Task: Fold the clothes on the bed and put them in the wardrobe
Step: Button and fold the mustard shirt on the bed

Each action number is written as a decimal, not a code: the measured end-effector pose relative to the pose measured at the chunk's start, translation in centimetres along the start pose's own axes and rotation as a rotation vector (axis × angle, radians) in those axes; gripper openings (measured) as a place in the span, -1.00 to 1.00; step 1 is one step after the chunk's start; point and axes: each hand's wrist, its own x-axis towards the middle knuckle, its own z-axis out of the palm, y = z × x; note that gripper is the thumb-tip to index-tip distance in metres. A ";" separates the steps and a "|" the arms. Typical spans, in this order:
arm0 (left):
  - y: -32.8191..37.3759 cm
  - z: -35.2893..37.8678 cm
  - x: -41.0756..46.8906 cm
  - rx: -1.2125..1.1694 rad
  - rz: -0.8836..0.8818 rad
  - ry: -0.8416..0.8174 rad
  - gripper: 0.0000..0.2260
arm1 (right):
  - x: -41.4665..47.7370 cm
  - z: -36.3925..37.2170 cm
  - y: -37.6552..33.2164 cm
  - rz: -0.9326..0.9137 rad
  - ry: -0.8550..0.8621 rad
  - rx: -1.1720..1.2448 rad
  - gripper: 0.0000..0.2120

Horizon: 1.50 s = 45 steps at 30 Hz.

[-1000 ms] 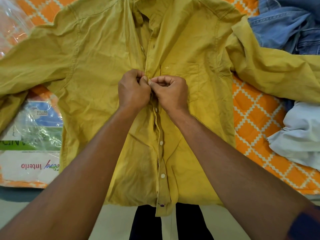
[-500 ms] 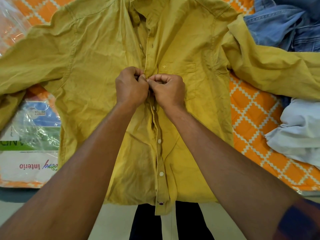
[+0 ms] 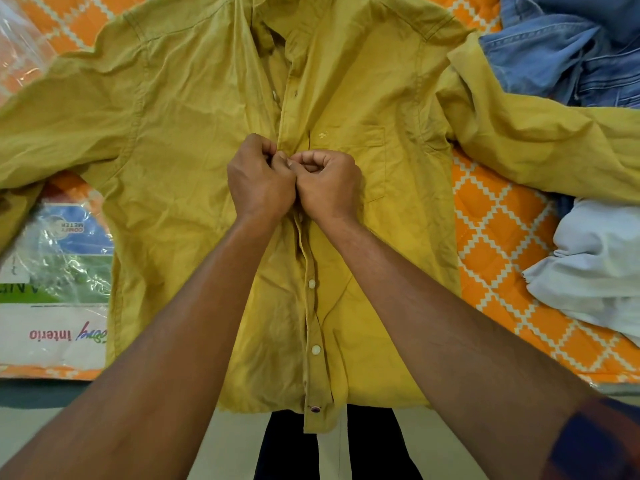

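Placket (image 3: 312, 313) of yellow shirt (image 3: 173, 161) stays pinched between left hand (image 3: 259, 180) and right hand (image 3: 329, 183), barely shifted.

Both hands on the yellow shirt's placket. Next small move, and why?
Probably finish pushing this button through: left hand and right hand pinch the placket of the yellow shirt mid-chest; lower buttons look fastened, and above the hands it gapes open.
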 end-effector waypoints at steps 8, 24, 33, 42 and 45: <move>-0.2 -0.1 -0.1 -0.045 -0.026 -0.002 -0.98 | 0.0 -0.5 0.2 -0.022 -0.017 0.053 -0.94; -0.6 -0.2 0.3 -0.202 -0.095 -0.063 -0.87 | -0.2 -0.6 -0.1 -0.014 -0.030 0.073 -0.93; -0.6 -1.5 1.0 -0.345 -0.174 -0.224 -0.80 | 0.5 -1.1 -0.6 0.095 -0.179 0.092 -0.76; -1.7 -1.5 0.3 -0.243 0.006 -0.193 -0.92 | 1.0 -1.1 -0.7 0.100 -0.230 0.004 -0.73; -2.1 -1.0 -0.6 -0.219 0.059 -0.082 -0.93 | 0.4 -0.4 -0.3 0.015 -0.137 -0.104 -0.73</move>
